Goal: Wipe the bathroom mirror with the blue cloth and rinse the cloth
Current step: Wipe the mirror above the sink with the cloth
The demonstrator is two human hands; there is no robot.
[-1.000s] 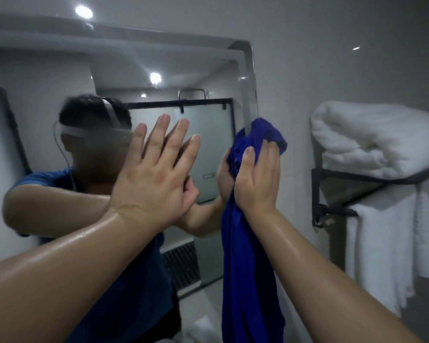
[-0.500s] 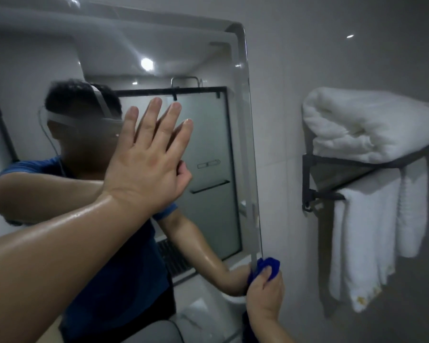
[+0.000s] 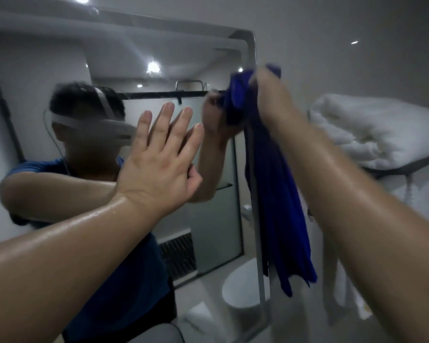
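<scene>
The bathroom mirror (image 3: 114,53) fills the wall ahead, its right edge running down the middle of the view. My left hand (image 3: 159,162) lies flat against the glass with fingers straight and spread. My right hand (image 3: 270,95), blurred by motion, grips the blue cloth (image 3: 278,194) near the mirror's upper right corner. The cloth is bunched at the hand and hangs down in long folds over the mirror's right edge. The glass shows the reflection of a person in a blue shirt and of both arms.
A black wall rack (image 3: 406,167) on the right carries a folded white towel (image 3: 372,129), with more white towels (image 3: 344,280) hanging below. A shower door and a white toilet appear only as reflections in the mirror.
My right hand swept the cloth down to the mirror's lower right corner, then back up to the upper right corner. My left hand stayed flat on the glass.
</scene>
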